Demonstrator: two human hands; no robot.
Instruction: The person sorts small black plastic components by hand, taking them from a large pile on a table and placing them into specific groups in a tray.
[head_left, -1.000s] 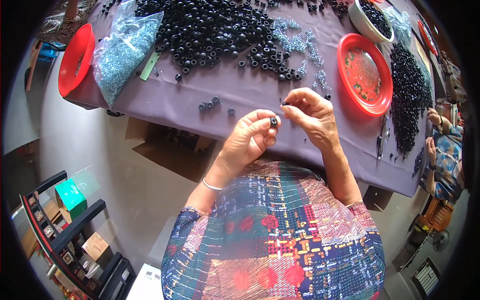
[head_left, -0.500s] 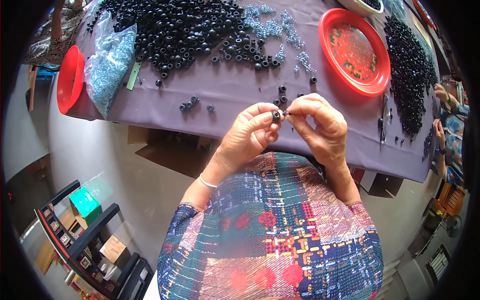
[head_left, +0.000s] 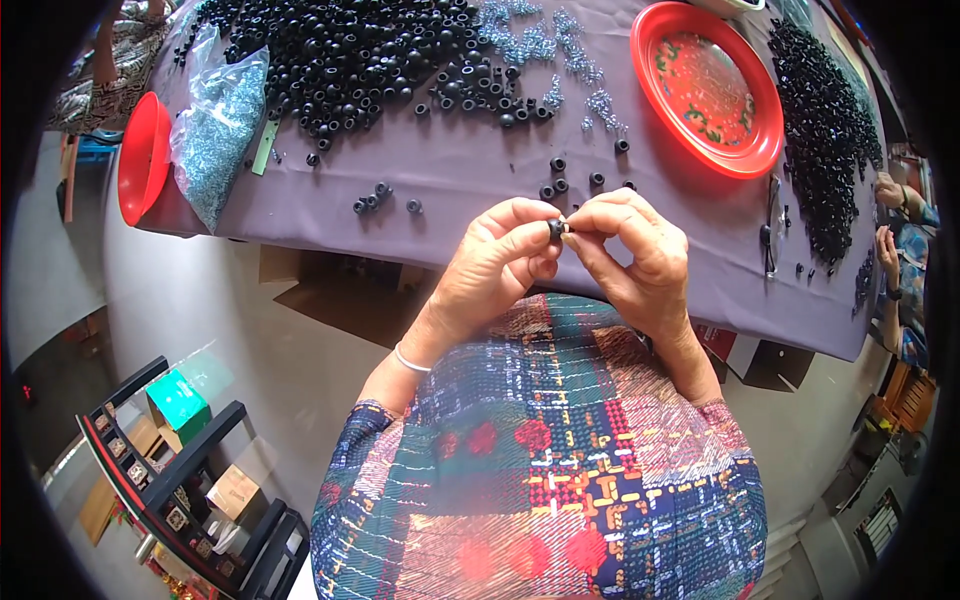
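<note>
Between the thumb and forefinger of my left hand (head_left: pixel 493 258) sits a small round black plastic piece (head_left: pixel 556 231) with a hole. My right hand (head_left: pixel 640 255) pinches at its right side, the fingertips closed on something tiny and pale that I cannot make out. Both hands meet just above the table's near edge. Several loose black pieces (head_left: pixel 561 186) lie on the cloth just beyond my fingers. Another small group of black pieces (head_left: pixel 372 198) rests to the left of my left hand.
A big heap of black pieces (head_left: pixel 340 60) covers the far table (head_left: pixel 480 180). Beside it lie small clear-blue parts (head_left: pixel 530 40), a bag of them (head_left: pixel 215 140), a red bowl (head_left: pixel 145 165) and a red tray (head_left: pixel 765 150). At right are dark small parts (head_left: pixel 825 150) and another person's hands (head_left: pixel 887 250).
The black piece has turned in my left fingers, and my right fingertips have closed in against its side. The whole view has shifted slightly.
</note>
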